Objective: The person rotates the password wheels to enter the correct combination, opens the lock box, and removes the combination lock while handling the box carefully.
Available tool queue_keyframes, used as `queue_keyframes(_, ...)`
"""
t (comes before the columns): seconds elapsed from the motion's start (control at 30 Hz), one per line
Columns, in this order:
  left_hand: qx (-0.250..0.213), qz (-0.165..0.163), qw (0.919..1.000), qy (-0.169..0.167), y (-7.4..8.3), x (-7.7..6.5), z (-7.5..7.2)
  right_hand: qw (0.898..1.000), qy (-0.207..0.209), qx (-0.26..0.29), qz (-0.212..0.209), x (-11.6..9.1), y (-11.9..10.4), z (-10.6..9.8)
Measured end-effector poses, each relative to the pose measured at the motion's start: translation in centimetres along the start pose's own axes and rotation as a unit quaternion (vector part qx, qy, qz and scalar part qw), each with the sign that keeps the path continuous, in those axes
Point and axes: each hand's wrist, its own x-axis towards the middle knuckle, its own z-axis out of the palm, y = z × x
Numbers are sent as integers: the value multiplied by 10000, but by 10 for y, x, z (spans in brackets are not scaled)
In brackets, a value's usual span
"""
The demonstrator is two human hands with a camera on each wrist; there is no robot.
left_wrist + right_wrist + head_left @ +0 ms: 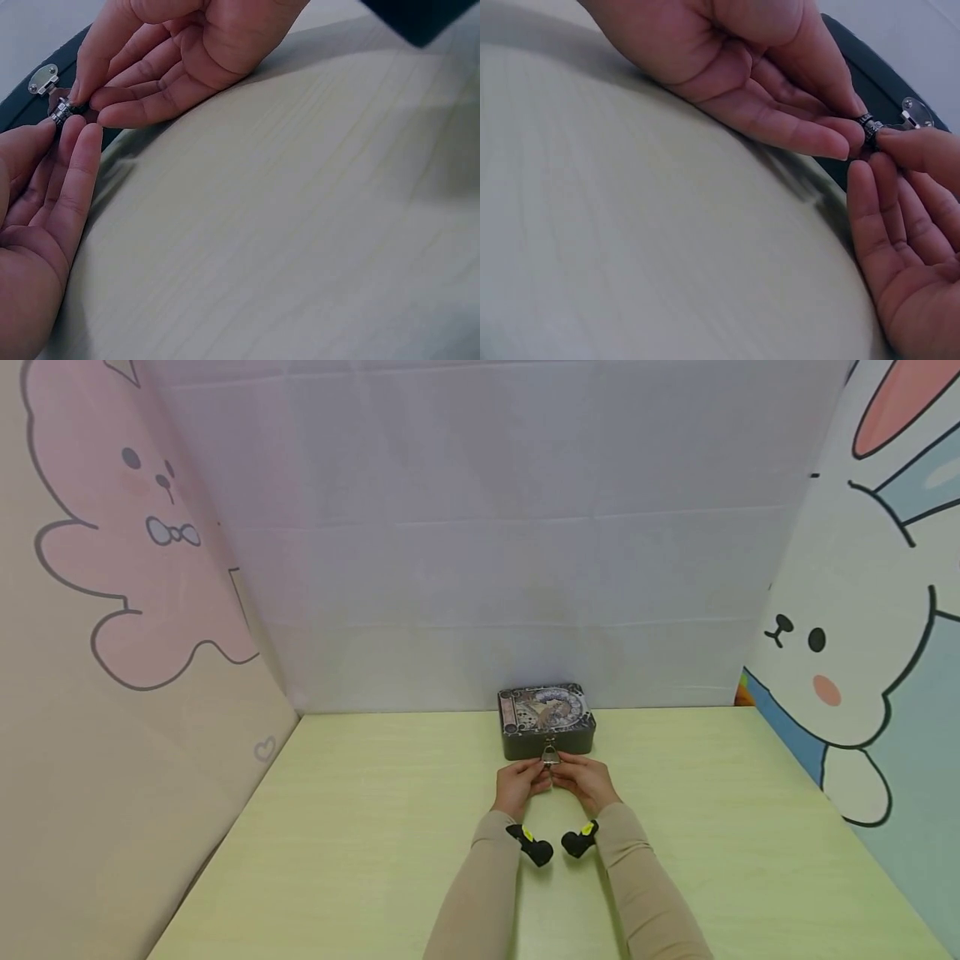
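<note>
A small metal combination padlock point(551, 755) with ridged number dials hangs at the front latch of a dark tin box point(547, 743), whose lid is decorated with an ornate picture. From the left, my left hand point(516, 787) pinches the padlock between thumb and fingertips. My right hand point(588, 783) pinches it from the other side. Both wrist views show the fingertips close around the dials, which partly hide the lock body. The silver latch plate point(43, 78) is just beyond the fingers, on the box's dark front wall. The box lid is down.
The box stands near the back edge of the pale wood-grain table point(375, 827), close to a white cloth backdrop point(480, 543). Cartoon-printed panels rise at the left point(180, 568) and right point(847, 693). Black wrist cameras point(536, 847) sit at the inner cuffs.
</note>
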Motion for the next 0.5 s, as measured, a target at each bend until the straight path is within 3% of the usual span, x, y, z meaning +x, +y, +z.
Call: queue_keyframes(0.5, 149, 16, 9999, 52, 1, -1, 1, 9999, 114, -49, -76, -1, 0, 3)
